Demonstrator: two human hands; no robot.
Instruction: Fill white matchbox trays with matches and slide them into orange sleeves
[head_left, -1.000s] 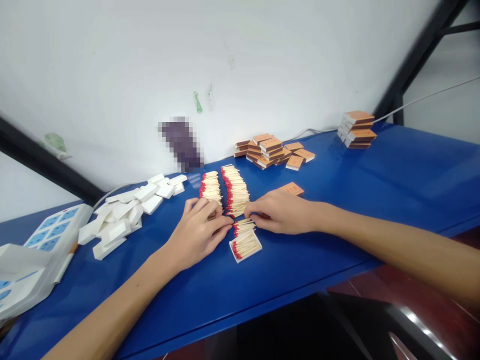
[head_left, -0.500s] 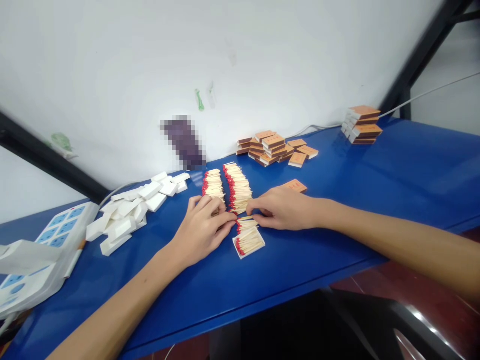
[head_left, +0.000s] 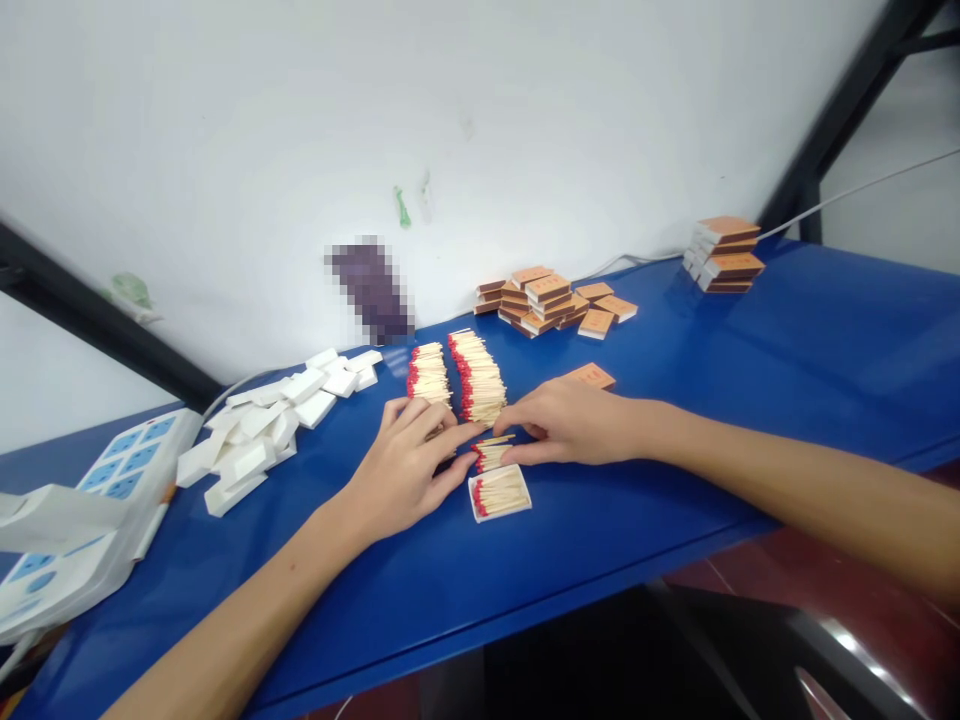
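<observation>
A small bunch of red-headed matches lies between my two hands on the blue table. My left hand has its thumb and forefinger at the red heads, its other fingers curled. Thumb and forefinger of my right hand close in at the bare stick ends of the same bunch. Just in front sits a white matchbox tray with a layer of matches inside. Beyond my fingers run two long rows of matches, a left row partly hidden by my left hand and a right row.
White matchbox trays are heaped at the left, beside a power strip. Orange matchboxes are piled by the wall, with another stack at the far right. One orange box lies behind my right hand.
My thumbs have come down nearer the tray, around the small bunch, which now stands apart from the long row. The matches in the tray lie straighter.
</observation>
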